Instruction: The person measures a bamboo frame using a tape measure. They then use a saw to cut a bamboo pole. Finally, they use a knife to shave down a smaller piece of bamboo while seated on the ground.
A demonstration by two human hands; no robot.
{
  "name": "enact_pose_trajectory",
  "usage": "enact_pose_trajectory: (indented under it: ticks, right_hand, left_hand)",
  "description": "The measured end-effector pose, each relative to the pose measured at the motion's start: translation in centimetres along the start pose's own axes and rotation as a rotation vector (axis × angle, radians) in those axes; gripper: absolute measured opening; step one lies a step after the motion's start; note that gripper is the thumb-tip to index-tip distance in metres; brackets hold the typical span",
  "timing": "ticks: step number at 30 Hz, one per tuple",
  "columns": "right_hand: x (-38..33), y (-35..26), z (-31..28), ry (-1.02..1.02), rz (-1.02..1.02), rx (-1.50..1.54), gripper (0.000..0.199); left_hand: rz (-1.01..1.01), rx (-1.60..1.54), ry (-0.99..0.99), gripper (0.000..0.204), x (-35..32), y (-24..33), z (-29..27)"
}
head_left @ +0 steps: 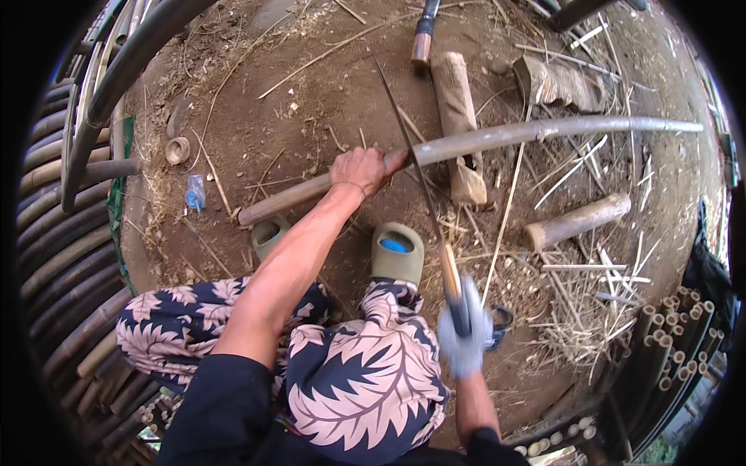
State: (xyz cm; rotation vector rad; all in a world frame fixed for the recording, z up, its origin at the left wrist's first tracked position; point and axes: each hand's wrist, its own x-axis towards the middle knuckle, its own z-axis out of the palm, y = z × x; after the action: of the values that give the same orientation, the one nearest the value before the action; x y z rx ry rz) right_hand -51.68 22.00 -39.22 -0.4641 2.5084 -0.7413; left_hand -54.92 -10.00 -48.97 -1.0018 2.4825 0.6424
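Observation:
A long bamboo pole runs across in front of me, from near my feet out to the far right. My bare left hand is wrapped round it, the thumb lying along it close to the saw. In my right hand, which wears a pale glove and is slightly blurred, is the handle of a hand saw. The thin blade crosses the pole just right of my left thumb, its tip pointing away. Whether its teeth have entered the bamboo I cannot tell. Under the pole lies a wooden log, with a broken hollow near its end.
A short log and a rough wood block lie to the right. Bamboo slivers are heaped beside me. A tool handle lies at the far side. Bamboo poles are stacked left and bundled lower right.

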Motion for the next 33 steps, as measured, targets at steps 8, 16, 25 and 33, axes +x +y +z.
enact_pose_trajectory:
  ticks: [8, 16, 25, 33]
  right_hand:
    - [4.3, -1.4, 1.4, 0.017, -0.106, 0.143, 0.05]
    - [-8.3, 2.3, -4.8, -0.062, -0.022, -0.137, 0.038]
    - [2.2, 0.8, 1.8, 0.168, -0.163, 0.147, 0.05]
    - [5.0, -0.1, 2.9, 0.087, -0.107, 0.185, 0.048]
  left_hand:
    - [0.032, 0.054, -0.048, 0.065, 0.0, 0.7, 0.2]
    - [-0.007, -0.013, -0.11, 0.07, 0.9, 0.1, -1.2]
    - [-0.008, 0.035, -0.072, 0.076, 1.2, 0.5, -1.0]
    - [0.016, 0.017, -0.04, 0.076, 1.6, 1.2, -1.4]
